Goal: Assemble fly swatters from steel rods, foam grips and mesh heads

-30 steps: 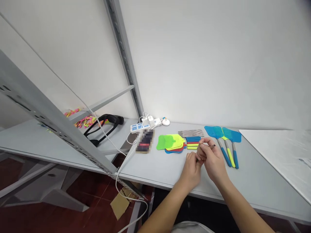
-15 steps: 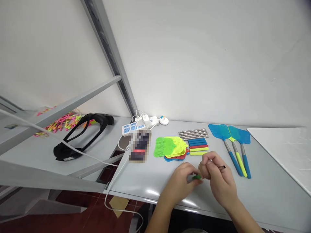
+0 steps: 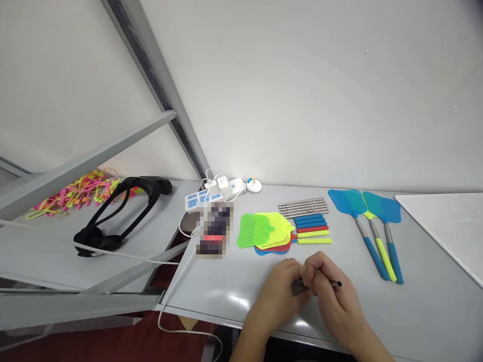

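Left hand [image 3: 274, 296] and right hand [image 3: 339, 304] grip a slim grey metal rod [image 3: 298, 287], lower centre of frame. Three assembled blue-and-yellow plastic swatters [image 3: 382, 251] lie at right; multicoloured mesh heads [image 3: 256, 230], silver rods [image 3: 304, 207] and tubular grips [image 3: 312, 229] lie unjoined at centre.

You are holding a slim tube [image 3: 337, 284] in your right grip [image 3: 332, 286], its dark end pointing to your right. Your left grip [image 3: 279, 289] is closing around a dark piece [image 3: 298, 286], mostly hidden. Beyond, green, yellow, red and blue mesh heads [image 3: 281, 229] are lying overlapped; coloured handles [image 3: 312, 229] and metal rods [image 3: 304, 207] are lying in rows beside them. Three assembled swatters [image 3: 375, 229] are lying farther right, heads overlapping.
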### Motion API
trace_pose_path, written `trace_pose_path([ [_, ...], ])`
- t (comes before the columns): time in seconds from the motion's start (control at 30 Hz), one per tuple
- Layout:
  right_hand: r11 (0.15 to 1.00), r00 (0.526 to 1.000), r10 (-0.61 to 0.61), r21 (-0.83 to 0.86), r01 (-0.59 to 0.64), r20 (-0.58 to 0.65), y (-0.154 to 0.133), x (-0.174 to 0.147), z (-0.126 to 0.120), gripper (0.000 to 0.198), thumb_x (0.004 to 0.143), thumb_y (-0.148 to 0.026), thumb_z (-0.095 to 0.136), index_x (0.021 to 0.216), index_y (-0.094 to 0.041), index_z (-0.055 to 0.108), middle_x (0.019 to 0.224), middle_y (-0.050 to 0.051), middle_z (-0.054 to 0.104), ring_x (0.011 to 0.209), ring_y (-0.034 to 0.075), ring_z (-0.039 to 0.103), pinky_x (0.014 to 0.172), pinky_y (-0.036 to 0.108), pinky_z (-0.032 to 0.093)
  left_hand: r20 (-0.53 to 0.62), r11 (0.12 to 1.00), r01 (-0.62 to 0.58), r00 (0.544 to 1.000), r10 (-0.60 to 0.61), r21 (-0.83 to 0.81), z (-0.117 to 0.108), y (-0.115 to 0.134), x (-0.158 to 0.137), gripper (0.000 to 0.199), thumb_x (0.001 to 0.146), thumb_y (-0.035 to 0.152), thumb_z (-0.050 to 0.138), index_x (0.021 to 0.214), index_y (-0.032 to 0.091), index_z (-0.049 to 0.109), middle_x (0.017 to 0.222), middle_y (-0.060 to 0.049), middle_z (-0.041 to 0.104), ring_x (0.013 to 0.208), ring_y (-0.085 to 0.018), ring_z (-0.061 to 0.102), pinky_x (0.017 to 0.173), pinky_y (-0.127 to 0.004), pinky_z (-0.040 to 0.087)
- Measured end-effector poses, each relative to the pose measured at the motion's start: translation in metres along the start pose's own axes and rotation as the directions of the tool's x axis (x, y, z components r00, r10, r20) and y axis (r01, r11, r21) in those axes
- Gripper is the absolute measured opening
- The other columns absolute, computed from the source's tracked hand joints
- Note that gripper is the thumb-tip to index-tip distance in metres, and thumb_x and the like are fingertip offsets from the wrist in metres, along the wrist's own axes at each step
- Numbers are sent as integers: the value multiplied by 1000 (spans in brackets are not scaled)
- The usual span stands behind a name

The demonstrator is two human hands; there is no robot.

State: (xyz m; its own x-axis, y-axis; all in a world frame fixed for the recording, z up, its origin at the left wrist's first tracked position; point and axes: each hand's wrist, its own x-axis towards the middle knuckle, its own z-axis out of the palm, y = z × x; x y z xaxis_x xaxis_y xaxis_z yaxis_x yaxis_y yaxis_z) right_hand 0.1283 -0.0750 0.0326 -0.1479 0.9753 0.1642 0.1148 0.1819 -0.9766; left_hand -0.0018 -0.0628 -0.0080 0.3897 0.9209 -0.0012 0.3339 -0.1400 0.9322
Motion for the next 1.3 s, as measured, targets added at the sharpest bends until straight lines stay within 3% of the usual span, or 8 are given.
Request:
trace_pose_path([
  [0.4,997,995,82,-19,-81,54,18,2,0,24,97,-28,32,76,-23,43,65,-3,43,58,13,40,53,26,33,28,999,16,999,-15,-38,-4,4,2,23,73,5,63,90,21,63,94,-1,63,89,-19,55,77,-27,42],
  [0.8,999,997,45,-31,-43,64,15,0,-3,24,94,-25,34,73,-23,44,63,-3,45,58,14,41,53,25,35,14,999,41,999,-40,-8,-1,1,1,16,73,9,65,84,19,62,91,-1,61,85,-18,54,73,-26,41],
  [1.13,998,993,61,-36,-57,100,5,3,-10,27,96,-33,36,74,-23,48,65,-3,47,58,13,43,53,24,37,-71,999,-25,997,27,31,2,8,-6,8,78,18,67,84,20,62,85,1,61,80,-16,55,69,-25,39],
  [1.3,997,996,78,16,-79,39,15,0,-11,27,96,-40,42,79,-22,53,66,-2,49,59,14,46,54,25,40,-118,997,-59,991,65,48,4,9,-8,12,75,19,73,76,19,61,78,3,59,76,-15,54,72,-25,40],
])
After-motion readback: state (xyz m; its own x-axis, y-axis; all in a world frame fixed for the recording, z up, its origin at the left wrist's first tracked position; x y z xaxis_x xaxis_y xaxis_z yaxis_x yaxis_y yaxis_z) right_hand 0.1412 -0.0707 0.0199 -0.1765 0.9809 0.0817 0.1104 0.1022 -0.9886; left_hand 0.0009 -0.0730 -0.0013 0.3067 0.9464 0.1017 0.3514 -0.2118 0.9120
